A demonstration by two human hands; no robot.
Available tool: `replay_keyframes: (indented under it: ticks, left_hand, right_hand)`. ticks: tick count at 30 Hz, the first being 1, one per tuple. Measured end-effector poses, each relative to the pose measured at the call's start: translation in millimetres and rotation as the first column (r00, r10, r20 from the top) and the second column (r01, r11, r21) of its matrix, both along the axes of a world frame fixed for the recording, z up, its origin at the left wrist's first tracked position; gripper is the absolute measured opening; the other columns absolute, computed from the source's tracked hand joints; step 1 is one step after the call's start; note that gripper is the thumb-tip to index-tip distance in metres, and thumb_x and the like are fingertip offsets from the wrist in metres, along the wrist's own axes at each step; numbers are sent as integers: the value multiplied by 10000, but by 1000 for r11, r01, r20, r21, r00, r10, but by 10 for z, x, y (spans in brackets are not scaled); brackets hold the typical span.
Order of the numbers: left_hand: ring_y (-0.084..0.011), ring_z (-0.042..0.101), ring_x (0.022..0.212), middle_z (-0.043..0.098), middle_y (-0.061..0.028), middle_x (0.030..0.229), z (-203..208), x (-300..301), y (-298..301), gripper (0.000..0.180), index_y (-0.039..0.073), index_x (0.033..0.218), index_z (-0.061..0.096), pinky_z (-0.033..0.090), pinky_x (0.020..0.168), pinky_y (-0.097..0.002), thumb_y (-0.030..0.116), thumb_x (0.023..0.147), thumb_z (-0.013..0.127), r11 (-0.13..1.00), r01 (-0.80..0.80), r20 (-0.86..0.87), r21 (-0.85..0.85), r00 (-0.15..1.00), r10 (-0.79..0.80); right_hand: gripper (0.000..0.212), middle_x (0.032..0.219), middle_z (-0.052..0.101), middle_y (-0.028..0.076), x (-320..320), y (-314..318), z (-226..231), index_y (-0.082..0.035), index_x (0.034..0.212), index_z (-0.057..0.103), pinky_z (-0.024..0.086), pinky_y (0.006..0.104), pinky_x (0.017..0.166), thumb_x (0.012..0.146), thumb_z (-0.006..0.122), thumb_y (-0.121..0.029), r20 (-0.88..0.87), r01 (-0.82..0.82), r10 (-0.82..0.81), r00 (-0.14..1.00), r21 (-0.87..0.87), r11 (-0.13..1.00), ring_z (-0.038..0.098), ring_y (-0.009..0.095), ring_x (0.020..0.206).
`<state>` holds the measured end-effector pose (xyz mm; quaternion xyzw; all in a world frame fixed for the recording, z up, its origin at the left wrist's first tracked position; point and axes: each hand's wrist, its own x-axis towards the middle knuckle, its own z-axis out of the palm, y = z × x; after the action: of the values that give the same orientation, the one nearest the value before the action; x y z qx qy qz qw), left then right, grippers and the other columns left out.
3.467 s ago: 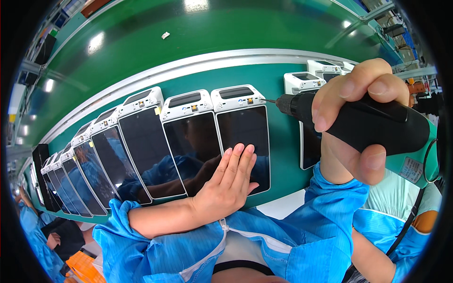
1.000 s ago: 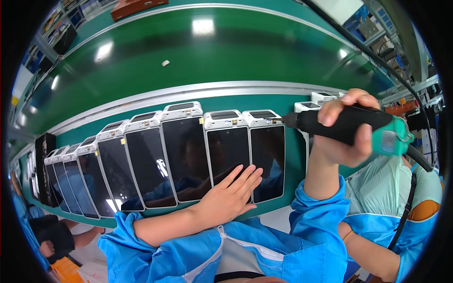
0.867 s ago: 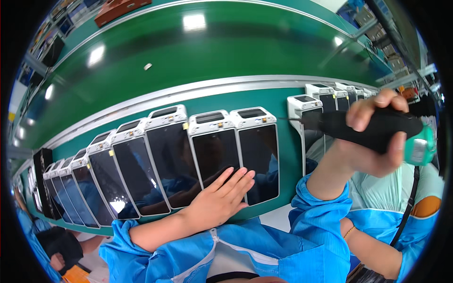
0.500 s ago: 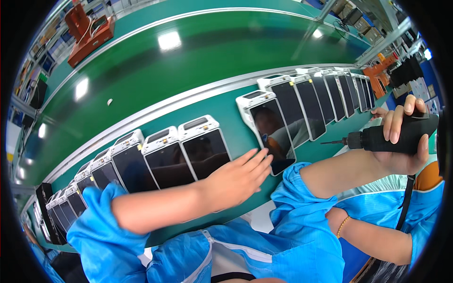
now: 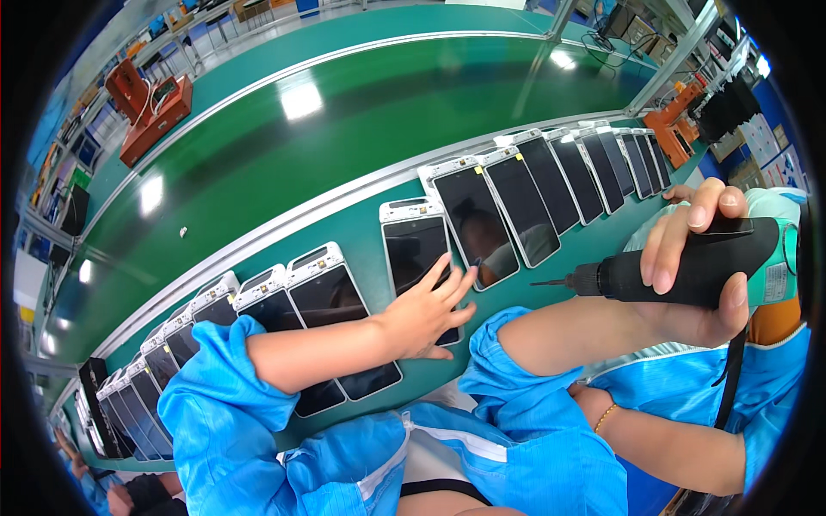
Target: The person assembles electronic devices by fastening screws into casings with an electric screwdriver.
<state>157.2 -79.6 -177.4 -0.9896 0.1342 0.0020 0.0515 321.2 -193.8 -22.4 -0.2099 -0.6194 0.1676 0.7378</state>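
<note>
Left hand (image 5: 422, 314) is splayed loosely over the white-framed device (image 5: 413, 249), between the left row (image 5: 323, 297) and right row (image 5: 520, 211); right hand (image 5: 671, 247) grips a black driver (image 5: 714, 267). Device looks stiff, lightish, glass probably slick and fragile, so I'd grab its side edges.

Factory assembly line, green conveyor belt (image 5: 361, 129), rows of screened devices (image 5: 521, 206), probably cartons (image 5: 639, 33) beyond

One white-framed device (image 5: 413, 244) partly hidden behind the left hand (image 5: 423, 315)
</note>
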Motion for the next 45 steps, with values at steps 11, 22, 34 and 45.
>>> replay_keyframes:
  ticks: [11,22,34,45]
  left_hand:
    - [-294,392,1006,482,-154,895,-94,-105,-47,609,-12,995,447,215,945,-425,524,708,425,973,-199,43,116,980,195]
    - [-281,313,1129,389,-156,1156,220,578,262,484,2,1059,448,212,968,-396,379,757,481,983,-45,285,-178,954,95]
    - [-444,95,1197,122,-263,1304,-56,999,150,966,2,1267,211,77,962,-512,697,620,393,932,-361,87,1,929,360]
    - [-458,207,1156,252,-252,1262,173,948,167,839,114,1263,289,84,914,-598,677,646,367,941,-317,6,119,948,318]
  right_hand:
    - [509,895,395,176,43,88,-1,106,1041,325,400,225,403,698,538,-203,-78,-57,57,995,-2,998,484,143,461]
    - [459,848,427,251,215,15,-36,120,997,360,424,232,392,670,520,-159,-121,105,-109,987,-35,994,506,202,444]
    - [458,872,402,216,523,-123,-31,117,999,354,381,198,348,691,490,-194,-23,352,-352,936,6,936,485,167,435]
    - [456,843,423,247,571,-138,-14,118,978,357,410,203,389,659,528,-160,-90,278,-276,957,10,960,498,185,441]
